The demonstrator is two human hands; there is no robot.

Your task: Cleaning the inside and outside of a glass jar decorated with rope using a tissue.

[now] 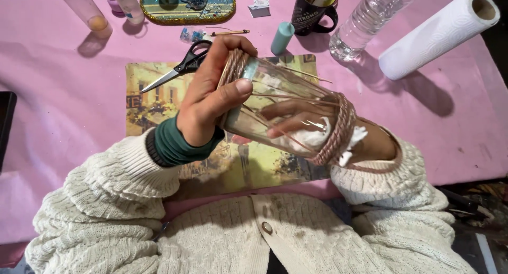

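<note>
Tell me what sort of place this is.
Probably a home craft table. A pink cloth covers it, with scissors, a paper towel roll and a glittery tray of bits. The left hand holds a twine-wrapped glass jar; the right hand is inside it with white tissue.

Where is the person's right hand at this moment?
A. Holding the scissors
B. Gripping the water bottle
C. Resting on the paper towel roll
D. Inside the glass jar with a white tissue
D: the right hand shows through the wall of the glass jar, its fingers on a white tissue, while the left hand grips the jar's base.
</note>
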